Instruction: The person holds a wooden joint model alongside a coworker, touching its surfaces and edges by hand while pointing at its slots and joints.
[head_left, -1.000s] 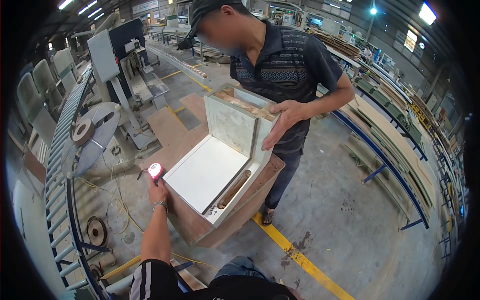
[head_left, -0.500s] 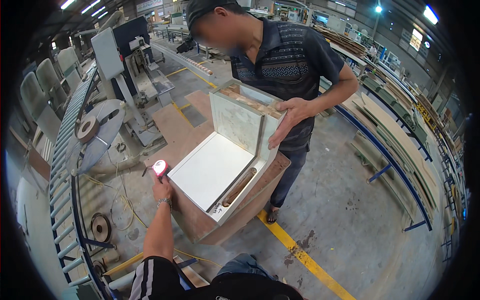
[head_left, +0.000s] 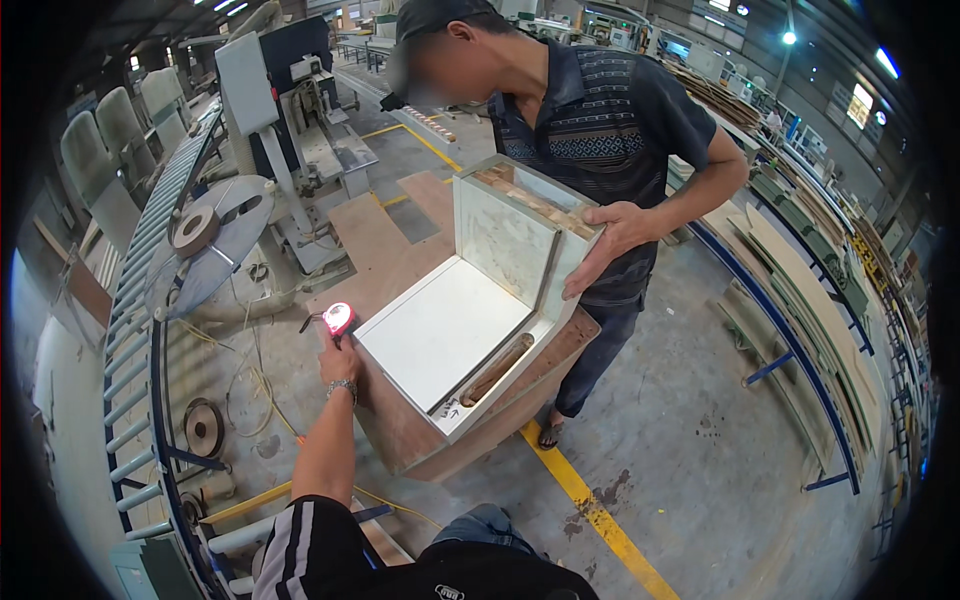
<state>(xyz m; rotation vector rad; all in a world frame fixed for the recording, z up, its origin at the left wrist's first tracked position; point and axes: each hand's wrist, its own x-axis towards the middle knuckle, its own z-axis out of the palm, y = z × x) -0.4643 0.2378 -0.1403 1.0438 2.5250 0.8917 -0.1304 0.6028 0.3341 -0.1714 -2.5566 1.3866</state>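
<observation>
My left hand is closed round a red tape measure with a black strap, held out at the left edge of the brown board stack. Just right of it lies a white panel with a slot cut along its near right side. An upright pale box-like frame, open at its top with bare wood inside, stands at the panel's far end. A co-worker's hand rests against that frame's right side. My right hand is out of view.
A brown board stack bears the panel. A co-worker in a dark patterned shirt stands beyond it. On the left are a roller conveyor and a machine with a round disc. Boards lie on a blue rack at right.
The whole scene has shifted a little to the right in the view. My left hand still holds the tape measure beside the panel; the co-worker's hand stays on the upright frame.
</observation>
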